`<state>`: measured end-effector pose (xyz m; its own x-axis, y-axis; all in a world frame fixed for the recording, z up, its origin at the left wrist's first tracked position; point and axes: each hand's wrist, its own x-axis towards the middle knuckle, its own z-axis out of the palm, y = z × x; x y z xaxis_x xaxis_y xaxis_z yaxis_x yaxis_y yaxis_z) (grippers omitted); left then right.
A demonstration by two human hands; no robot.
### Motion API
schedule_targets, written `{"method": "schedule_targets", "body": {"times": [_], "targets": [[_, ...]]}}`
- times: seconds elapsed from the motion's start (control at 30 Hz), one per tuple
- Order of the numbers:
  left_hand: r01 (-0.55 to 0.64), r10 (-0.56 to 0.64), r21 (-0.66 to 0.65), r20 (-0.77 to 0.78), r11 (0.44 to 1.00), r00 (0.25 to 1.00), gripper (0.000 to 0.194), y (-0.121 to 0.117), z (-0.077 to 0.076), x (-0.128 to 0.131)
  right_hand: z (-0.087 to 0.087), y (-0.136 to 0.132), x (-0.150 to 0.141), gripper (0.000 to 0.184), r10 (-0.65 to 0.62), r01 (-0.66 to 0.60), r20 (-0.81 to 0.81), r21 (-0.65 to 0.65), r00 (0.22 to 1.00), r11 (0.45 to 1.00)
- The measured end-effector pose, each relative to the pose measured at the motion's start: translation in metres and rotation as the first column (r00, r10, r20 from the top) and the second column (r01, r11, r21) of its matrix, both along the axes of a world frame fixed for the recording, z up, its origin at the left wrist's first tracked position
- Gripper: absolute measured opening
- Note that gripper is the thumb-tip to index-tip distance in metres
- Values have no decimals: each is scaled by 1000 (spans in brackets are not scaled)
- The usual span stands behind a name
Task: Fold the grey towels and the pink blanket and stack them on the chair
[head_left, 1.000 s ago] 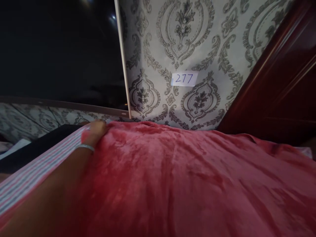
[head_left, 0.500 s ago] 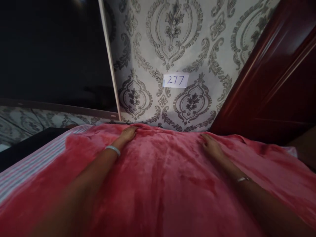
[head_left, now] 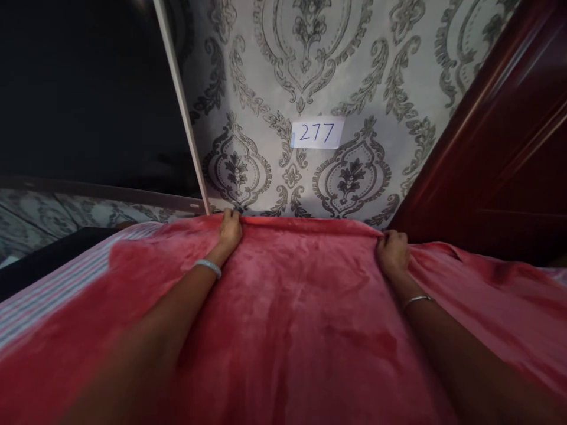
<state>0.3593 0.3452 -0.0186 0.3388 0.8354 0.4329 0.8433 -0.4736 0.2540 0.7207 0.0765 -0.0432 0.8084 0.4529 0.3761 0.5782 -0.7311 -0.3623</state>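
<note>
A plush red blanket [head_left: 301, 295] spreads across most of the lower view, its far edge close to the wall. My left hand [head_left: 230, 229] is closed on that far edge, left of the middle, with a pale bangle on the wrist. Farther right, my right hand [head_left: 393, 252] grips the same edge with curled fingers, a thin silver bracelet on its wrist. Between the two hands the edge is drawn into a fairly straight, slightly raised fold. Soft creases run over the blanket's surface toward me.
Patterned grey wallpaper [head_left: 283, 77] rises behind the blanket, with a paper label [head_left: 317, 132] reading 277. A large dark screen [head_left: 88, 100] stands at left, above a black surface [head_left: 53, 248]. Striped cloth [head_left: 62, 283] shows beside the blanket. Dark red wooden furniture [head_left: 500, 147] is at right.
Both hands have gone from lying on the blanket to gripping its far edge. The right hand moved right, the left slightly upward. The edge between them is straighter and lifted.
</note>
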Motion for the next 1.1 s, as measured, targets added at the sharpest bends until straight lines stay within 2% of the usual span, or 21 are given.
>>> {"method": "schedule_targets", "body": {"times": [0.13,0.27,0.37,0.47,0.57,0.63,0.73,0.8,0.87,0.97,1.1], "targets": [[14,-23,-176,-49,984,999,43,4,-9,8,-1,1,2,44,164,-171,-57,-139,985,976],[92,-99,-146,-39,985,994,45,6,-13,-2,6,-3,-27,49,291,-283,22,-170,957,944],[190,-203,-110,-122,976,972,43,-3,-12,-24,2,-15,-71,54,482,-443,112,-256,869,859],[231,-251,-104,-270,967,930,43,-21,-14,-64,-17,-32,-106,60,593,-542,27,-373,805,753],[121,-173,-159,-371,980,912,49,-39,-13,-118,-40,-41,-115,61,600,-559,-66,-454,797,694],[35,-108,-180,-412,983,905,51,-49,-8,-158,-50,-41,-112,60,604,-557,-62,-472,794,684],[-114,59,-110,-410,987,910,51,-58,5,-216,-55,-38,-107,61,618,-554,-34,-486,785,676],[-266,208,-129,-349,955,914,51,-62,14,-251,-54,-38,-107,61,622,-554,-30,-490,782,673],[-383,310,-224,-303,896,901,52,-66,19,-284,-53,-39,-108,60,623,-560,-37,-485,781,672],[-470,388,-296,-295,832,873,53,-71,20,-322,-53,-40,-109,60,613,-557,-47,-479,788,679],[-463,388,-346,-267,816,882,46,-73,13,-343,-56,-39,-108,61,601,-546,-46,-478,798,688]]}}
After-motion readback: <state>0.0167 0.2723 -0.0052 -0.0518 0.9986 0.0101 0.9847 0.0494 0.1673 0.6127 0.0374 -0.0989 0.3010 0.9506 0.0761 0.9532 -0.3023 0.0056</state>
